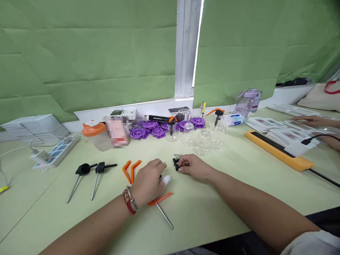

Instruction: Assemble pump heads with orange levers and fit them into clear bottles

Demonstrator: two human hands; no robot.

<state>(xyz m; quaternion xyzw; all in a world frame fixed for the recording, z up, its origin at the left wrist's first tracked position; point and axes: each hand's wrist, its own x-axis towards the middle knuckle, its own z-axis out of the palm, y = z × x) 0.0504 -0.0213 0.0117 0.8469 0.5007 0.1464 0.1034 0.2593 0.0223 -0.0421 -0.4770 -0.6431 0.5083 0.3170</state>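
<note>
Head view: right hand (193, 167) pinches small black part (176, 163), seemingly plastic; left hand (148, 181) curled.

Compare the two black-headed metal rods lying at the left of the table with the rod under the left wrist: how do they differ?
The two black-headed rods carry black heads and no orange lever; the rod under the left hand, has an orange lever across it. The pair lies apart from both hands; the single rod lies partly beneath the wrist. All three have thin metal shafts and rest flat on the table.
</note>
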